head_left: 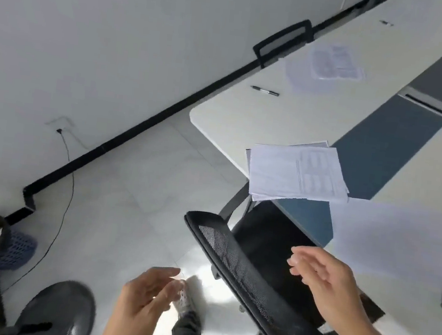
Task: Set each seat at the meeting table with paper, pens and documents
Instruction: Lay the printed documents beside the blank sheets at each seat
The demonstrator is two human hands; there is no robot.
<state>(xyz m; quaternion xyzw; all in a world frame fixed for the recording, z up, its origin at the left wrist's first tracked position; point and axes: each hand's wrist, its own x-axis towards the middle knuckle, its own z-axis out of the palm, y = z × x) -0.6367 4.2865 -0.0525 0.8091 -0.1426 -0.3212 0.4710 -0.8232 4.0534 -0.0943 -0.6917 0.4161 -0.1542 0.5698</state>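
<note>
White paper stack (296, 173), slightly fanned, faint grey print on top; lies at the near end of the table (247, 115), one corner overhanging above the chair (232, 251). Probably handles light, floppy and slippery sheet on sheet, so best pinched through all sheets at that overhanging corner. Holding nothing: left hand (145, 293) and right hand (323, 275), fingers loose and apart.

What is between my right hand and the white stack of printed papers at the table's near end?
In the head view, the black mesh office chair is there: its seat lies between the right hand and the white stack of printed papers.
</note>
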